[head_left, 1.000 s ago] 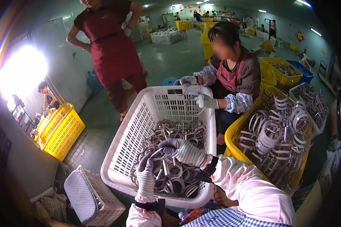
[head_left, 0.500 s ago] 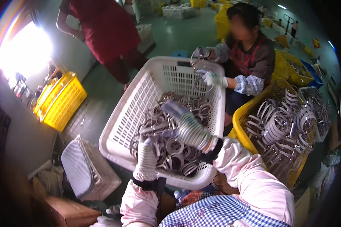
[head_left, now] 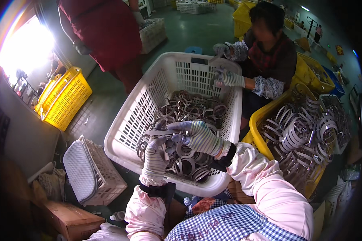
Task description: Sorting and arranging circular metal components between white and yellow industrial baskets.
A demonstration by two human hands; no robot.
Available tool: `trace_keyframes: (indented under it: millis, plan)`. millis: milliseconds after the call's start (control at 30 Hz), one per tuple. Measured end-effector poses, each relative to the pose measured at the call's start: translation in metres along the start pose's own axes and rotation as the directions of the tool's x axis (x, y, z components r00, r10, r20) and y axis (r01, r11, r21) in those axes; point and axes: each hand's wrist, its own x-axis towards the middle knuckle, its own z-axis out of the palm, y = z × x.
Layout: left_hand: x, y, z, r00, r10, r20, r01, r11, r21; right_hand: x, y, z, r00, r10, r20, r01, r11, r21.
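Note:
Both my hands wear striped knit gloves and meet above the near part of a white plastic basket (head_left: 210, 194). Between them is a metal hose clamp (head_left: 159, 132), its band seen nearly edge-on. My left hand (head_left: 153, 157) grips it from below with thumb and fingers. From the right, my right hand (head_left: 200, 138) pinches the same clamp near its screw end. Many loose hose clamps (head_left: 186, 165) lie heaped in the basket under my hands. My fingers partly cover the held clamp.
Across the basket, a seated co-worker's gloved hands (head_left: 231, 78) are over its far right corner. A yellow crate (head_left: 254, 124) full of clamps stands at right. On the left are a white crate (head_left: 108, 176), a cardboard box (head_left: 74, 221) and yellow baskets (head_left: 68, 102). A person in red (head_left: 104, 32) stands behind.
My right hand has pulled back toward my left, its outstretched fingers closing on the clamp. The co-worker's hands have shifted, and the standing person has moved left.

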Motion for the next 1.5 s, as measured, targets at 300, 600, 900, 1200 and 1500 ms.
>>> trace_keyframes:
  millis: [300, 600, 900, 1200, 1500]
  plan:
    - [0.000, 0.026, -0.004, 0.977, 0.166, 0.131, -0.174, 0.983, 0.054, 0.014, -0.002, -0.011, 0.920, -0.351, 0.172, 0.391, 0.833, -0.391]
    - [-0.012, 0.054, -0.017, 0.956, 0.271, 0.116, -0.249, 0.953, -0.174, 0.066, 0.070, -0.028, 0.984, 0.174, 0.024, -0.168, 0.970, -0.176]
    - [-0.010, 0.044, -0.034, 0.988, 0.139, -0.060, -0.151, 0.893, -0.424, 0.019, 0.343, -0.044, 0.511, 0.860, -0.001, -0.298, 0.176, -0.938]
    - [-0.018, 0.026, -0.062, 0.963, 0.193, -0.187, -0.157, 0.969, 0.192, -0.006, 0.354, 0.000, 0.517, 0.835, -0.187, -0.487, 0.107, -0.867]
    - [0.005, 0.033, -0.079, 0.965, 0.226, 0.132, -0.158, 0.906, -0.392, 0.055, 0.249, -0.028, 0.646, 0.752, -0.134, -0.298, 0.087, -0.950]
